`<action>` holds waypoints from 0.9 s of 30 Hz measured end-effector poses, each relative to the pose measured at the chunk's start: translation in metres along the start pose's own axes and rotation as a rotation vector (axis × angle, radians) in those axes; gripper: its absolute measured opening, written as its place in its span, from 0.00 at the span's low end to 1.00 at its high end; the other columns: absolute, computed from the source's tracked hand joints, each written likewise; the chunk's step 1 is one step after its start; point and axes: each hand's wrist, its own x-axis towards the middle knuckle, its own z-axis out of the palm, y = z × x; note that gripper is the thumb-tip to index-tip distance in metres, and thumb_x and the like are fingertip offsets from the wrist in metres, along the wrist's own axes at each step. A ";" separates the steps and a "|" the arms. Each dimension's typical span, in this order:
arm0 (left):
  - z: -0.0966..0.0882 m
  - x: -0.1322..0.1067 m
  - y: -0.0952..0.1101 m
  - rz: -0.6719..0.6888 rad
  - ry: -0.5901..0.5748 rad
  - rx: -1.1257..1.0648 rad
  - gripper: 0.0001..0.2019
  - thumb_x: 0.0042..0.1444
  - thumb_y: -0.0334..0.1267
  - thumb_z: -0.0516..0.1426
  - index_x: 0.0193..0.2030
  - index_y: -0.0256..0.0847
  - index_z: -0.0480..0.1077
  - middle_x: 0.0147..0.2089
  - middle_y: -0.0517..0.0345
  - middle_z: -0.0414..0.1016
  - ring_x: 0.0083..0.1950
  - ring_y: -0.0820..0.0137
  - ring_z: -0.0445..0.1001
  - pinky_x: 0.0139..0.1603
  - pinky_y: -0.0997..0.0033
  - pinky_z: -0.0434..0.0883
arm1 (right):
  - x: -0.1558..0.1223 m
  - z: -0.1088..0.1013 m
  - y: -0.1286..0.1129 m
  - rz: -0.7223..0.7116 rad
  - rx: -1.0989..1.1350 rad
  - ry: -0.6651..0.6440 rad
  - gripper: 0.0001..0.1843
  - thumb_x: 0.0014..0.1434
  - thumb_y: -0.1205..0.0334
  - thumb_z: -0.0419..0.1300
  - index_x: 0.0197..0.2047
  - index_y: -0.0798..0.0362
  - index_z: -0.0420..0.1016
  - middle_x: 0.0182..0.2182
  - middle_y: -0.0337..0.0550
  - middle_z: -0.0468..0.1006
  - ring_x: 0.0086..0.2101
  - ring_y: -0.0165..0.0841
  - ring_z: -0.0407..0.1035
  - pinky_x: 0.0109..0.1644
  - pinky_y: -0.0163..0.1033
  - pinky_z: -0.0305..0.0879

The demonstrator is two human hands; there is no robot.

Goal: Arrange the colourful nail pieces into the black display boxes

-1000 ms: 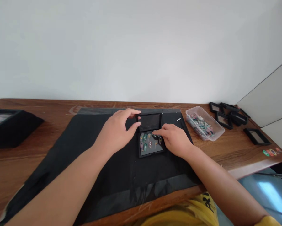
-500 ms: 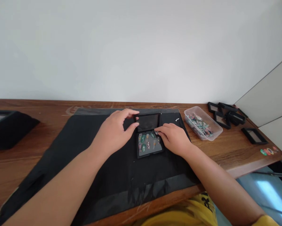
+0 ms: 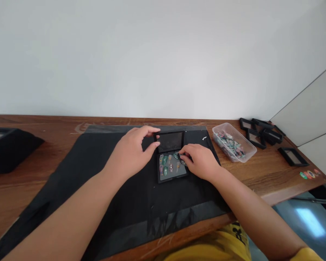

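A small black hinged case (image 3: 173, 178) lies with its lid raised on the black mat. Its grey bed carries several decorated press-on nails (image 3: 165, 170), green, pink and clear, some with stones. My left hand (image 3: 134, 148) holds the left edge of the see-through lid (image 3: 170, 141) between thumb and fingers. At the bed's right side, my right hand (image 3: 199, 161) has thumb and index finger closed around a press-on nail (image 3: 183, 162), only partly visible. My right fingers hide the upper right part of the bed.
A clear plastic tub (image 3: 233, 142) of loose press-on nails stands right of the black mat (image 3: 119, 214). Several black cases (image 3: 256, 137) lie beyond it, near round stickers (image 3: 309, 174). A large black box (image 3: 13, 150) sits at the left. A wall (image 3: 152, 58) rises behind the table.
My right thumb and index finger have shifted slightly lower and closed over the bed's right side, covering more of it. My left hand stays on the lid.
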 end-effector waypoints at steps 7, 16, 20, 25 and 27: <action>0.000 0.000 0.000 0.005 -0.002 -0.001 0.16 0.59 0.44 0.56 0.53 0.46 0.75 0.49 0.48 0.82 0.54 0.52 0.80 0.57 0.48 0.77 | 0.000 -0.001 -0.001 0.048 0.034 -0.023 0.17 0.70 0.65 0.61 0.60 0.53 0.78 0.42 0.47 0.83 0.44 0.38 0.77 0.48 0.40 0.66; -0.001 0.000 0.000 -0.015 -0.013 0.004 0.18 0.59 0.46 0.56 0.53 0.47 0.75 0.50 0.48 0.82 0.55 0.52 0.79 0.57 0.48 0.77 | -0.002 -0.003 0.001 0.049 0.075 -0.024 0.18 0.72 0.62 0.59 0.61 0.53 0.78 0.42 0.46 0.83 0.43 0.38 0.77 0.48 0.40 0.65; -0.001 0.000 0.002 -0.021 -0.008 0.006 0.18 0.58 0.46 0.56 0.53 0.47 0.75 0.50 0.49 0.82 0.54 0.53 0.79 0.58 0.49 0.76 | -0.006 -0.015 0.004 0.063 0.099 -0.026 0.18 0.68 0.66 0.59 0.60 0.51 0.79 0.37 0.42 0.82 0.37 0.35 0.74 0.43 0.38 0.63; -0.001 0.000 0.000 -0.008 -0.008 -0.002 0.17 0.59 0.45 0.56 0.53 0.48 0.74 0.50 0.49 0.82 0.54 0.53 0.79 0.58 0.50 0.76 | -0.010 -0.021 0.004 0.017 0.077 -0.064 0.19 0.61 0.68 0.64 0.55 0.52 0.80 0.36 0.40 0.80 0.35 0.33 0.71 0.39 0.37 0.59; -0.001 -0.001 0.000 -0.008 -0.006 -0.008 0.16 0.59 0.45 0.56 0.53 0.49 0.74 0.50 0.49 0.83 0.54 0.52 0.79 0.58 0.49 0.76 | -0.010 -0.019 0.002 0.007 0.081 -0.071 0.17 0.61 0.66 0.65 0.54 0.51 0.80 0.36 0.40 0.80 0.35 0.33 0.71 0.40 0.37 0.58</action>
